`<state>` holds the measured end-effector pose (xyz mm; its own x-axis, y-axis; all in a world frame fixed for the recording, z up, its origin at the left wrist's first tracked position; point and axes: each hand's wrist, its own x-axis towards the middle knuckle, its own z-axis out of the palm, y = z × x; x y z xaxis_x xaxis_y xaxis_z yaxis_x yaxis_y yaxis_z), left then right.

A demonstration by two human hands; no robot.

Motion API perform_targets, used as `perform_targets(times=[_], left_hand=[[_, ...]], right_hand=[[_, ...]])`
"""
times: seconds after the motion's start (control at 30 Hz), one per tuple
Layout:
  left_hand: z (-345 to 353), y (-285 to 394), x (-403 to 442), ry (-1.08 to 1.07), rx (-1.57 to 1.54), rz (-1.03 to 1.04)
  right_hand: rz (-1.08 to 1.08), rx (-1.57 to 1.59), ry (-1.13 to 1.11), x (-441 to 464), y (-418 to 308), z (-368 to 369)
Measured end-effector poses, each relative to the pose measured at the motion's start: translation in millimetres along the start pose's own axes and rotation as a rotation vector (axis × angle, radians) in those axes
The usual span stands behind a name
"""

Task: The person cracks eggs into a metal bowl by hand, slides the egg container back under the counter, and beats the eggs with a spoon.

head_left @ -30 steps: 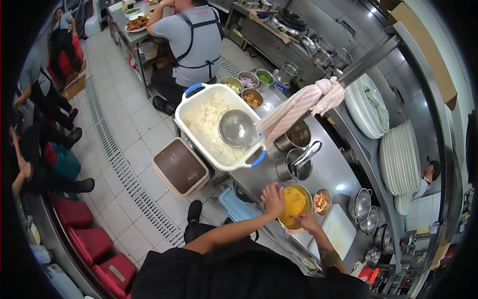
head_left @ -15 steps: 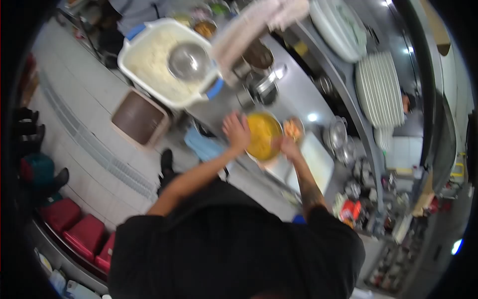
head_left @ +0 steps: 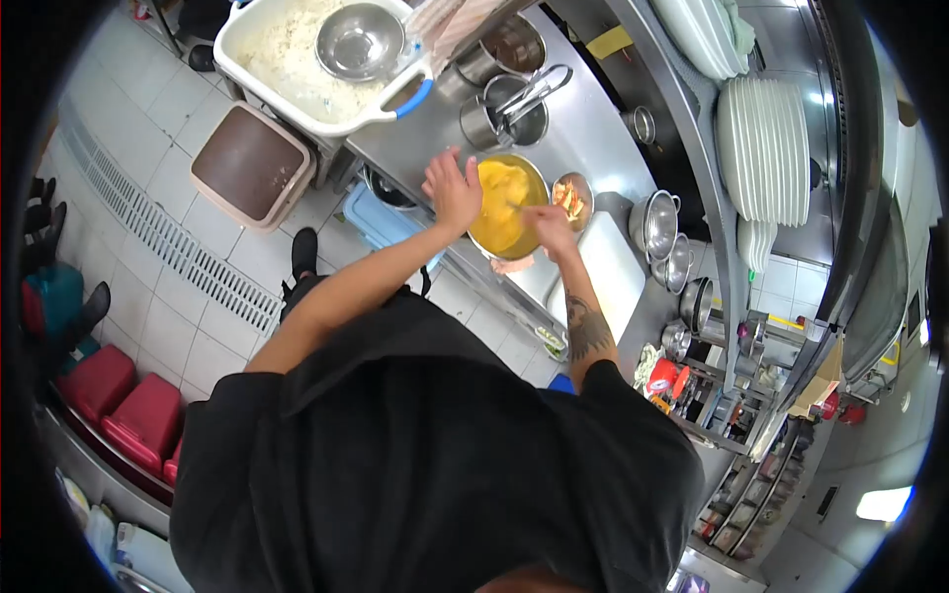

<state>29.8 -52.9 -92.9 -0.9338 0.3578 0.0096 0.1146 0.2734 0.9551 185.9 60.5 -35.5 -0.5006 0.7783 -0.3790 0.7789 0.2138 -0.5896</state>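
A metal bowl (head_left: 541, 178) of thick yellow mixture (head_left: 502, 203) sits near the front edge of the steel counter. My left hand (head_left: 455, 193) rests at the bowl's left rim, its fingers stretched and apart. Over the right side of the bowl, my right hand (head_left: 551, 231) is closed around a thin utensil (head_left: 516, 206) whose end reaches into the mixture; its kind is not clear. Just beyond the right hand stands a small metal bowl of orange and white pieces (head_left: 570, 198). A white cutting board (head_left: 611, 272) lies beside my right forearm.
A white tub (head_left: 297, 117) with pale flour-like contents and a steel bowl (head_left: 360, 42) stands at upper left. Metal pots (head_left: 481, 124) with tongs are behind the yellow mixture. Stacked white plates (head_left: 761, 153) fill the right shelf. A brown-topped bin (head_left: 247, 163) sits on the floor.
The head view has shifted, so the counter items appear higher. My right hand has moved a little inward over the bowl. My left hand stays at the rim.
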Motion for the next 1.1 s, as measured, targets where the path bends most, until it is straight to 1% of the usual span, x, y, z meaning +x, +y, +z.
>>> perform_targets(times=[0.03,0.13,0.17,0.23,0.27,0.3,0.4,0.43,0.53,0.57,0.67,0.7,0.8,0.87,0.93,0.97,1.07,1.1], left_hand=[[-2.1,-1.5,-4.0,-0.008,0.002,0.0],[-0.7,3.1,6.3,0.01,-0.015,0.005],[-0.4,2.7,7.4,0.007,-0.018,-0.007],[-1.1,-0.9,-8.2,-0.018,-0.017,-0.019],[-0.2,-1.8,-3.2,-0.012,-0.019,0.0],[-0.3,0.1,3.0,-0.003,-0.022,0.009],[2.2,-2.6,-0.2,-0.012,-0.011,-0.022],[-0.4,-4.0,-12.1,-0.023,-0.011,-0.026],[1.2,-0.2,4.9,0.02,-0.026,0.014],[2.0,-1.5,4.2,0.03,-0.029,0.015],[-3.2,-0.9,-9.6,-0.016,-0.028,-0.014],[-2.9,0.1,1.1,-0.023,-0.031,-0.008],[0.5,-0.6,0.2,0.031,-0.052,0.007],[-2.5,-3.6,-12.4,-0.014,-0.024,-0.013],[1.1,1.0,9.2,0.01,-0.03,0.005],[1.1,1.4,5.7,0.02,-0.038,-0.004],[-2.9,-1.4,-9.9,-0.005,-0.023,-0.012],[-4.3,0.4,-0.1,-0.003,-0.015,0.014]], right_hand=[[-0.182,-0.037,-0.185,-9.1,6.0,8.9],[0.063,0.059,-0.138,-4.0,-10.6,-14.7],[0.031,0.249,-0.037,-5.2,-17.5,-20.6],[-0.014,0.01,-0.21,-28.6,-13.8,-4.6],[-0.066,-0.106,-0.29,-26.2,-19.6,2.1],[-0.007,0.004,-0.279,-23.7,-18.9,-1.1],[0.112,0.103,-0.012,-2.5,-11.4,-18.0],[-0.016,-0.034,-0.073,-10.0,-3.4,-4.1],[-0.097,0.076,-0.22,-20.3,-11.2,-6.7],[0.153,0.152,-0.116,-14.2,-18.2,-17.8],[-0.166,-0.061,-0.215,-20.0,-0.5,1.8],[-0.015,-0.126,-0.297,-31.1,-18.0,5.9],[0.115,0.229,-0.043,-10.3,-17.8,-23.9],[0.028,0.05,-0.181,-38.2,-2.5,-12.5],[-0.129,-0.139,-0.307,-28.6,-12.3,-5.4],[-0.05,0.134,-0.123,-23.9,-11.9,-9.7],[0.071,0.011,-0.137,-15.8,-6.9,-16.0],[-0.102,-0.068,-0.233,-26.6,-6.5,-7.5]])
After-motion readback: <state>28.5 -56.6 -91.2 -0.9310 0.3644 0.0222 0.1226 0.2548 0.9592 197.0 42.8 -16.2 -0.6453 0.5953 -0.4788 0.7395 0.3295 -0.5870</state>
